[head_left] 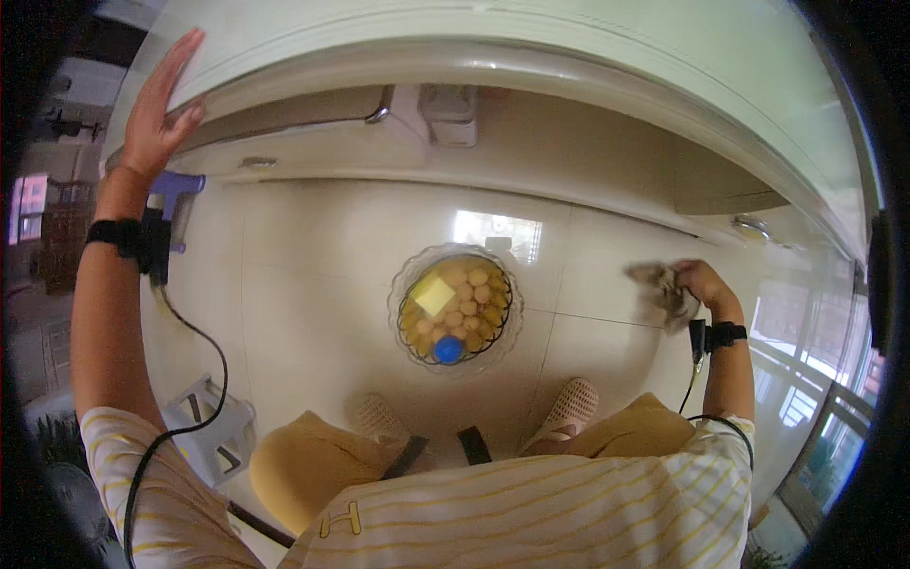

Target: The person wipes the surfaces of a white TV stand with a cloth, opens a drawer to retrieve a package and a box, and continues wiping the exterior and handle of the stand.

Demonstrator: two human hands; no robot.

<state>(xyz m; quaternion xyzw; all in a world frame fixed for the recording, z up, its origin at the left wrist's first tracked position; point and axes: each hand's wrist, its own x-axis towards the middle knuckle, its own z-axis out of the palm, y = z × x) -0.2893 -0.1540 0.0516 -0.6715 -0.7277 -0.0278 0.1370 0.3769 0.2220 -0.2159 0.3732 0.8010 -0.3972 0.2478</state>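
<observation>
My left hand [159,123] lies with outstretched fingers against the left edge of a large pale panel [474,24] that spans the top of the view. Out to the right, my right hand [703,283] is closed on a crumpled grey-brown cloth [669,296], which is blurred and hangs clear of the bowl. Between my arms, a clear scalloped bowl [398,268] appears to stand on the tiles in front of my feet. Round tan balls [464,294], a pale yellow block [433,295] and a blue ball [448,350] are in it.
A grey plastic stool [213,427] stands by my left knee, with a purple-blue item [180,194] under my left hand. Below the panel are a white box-like fixture [450,114] and a metal handle [752,227]. Glass panes [806,332] line the right side. Cables run along both arms.
</observation>
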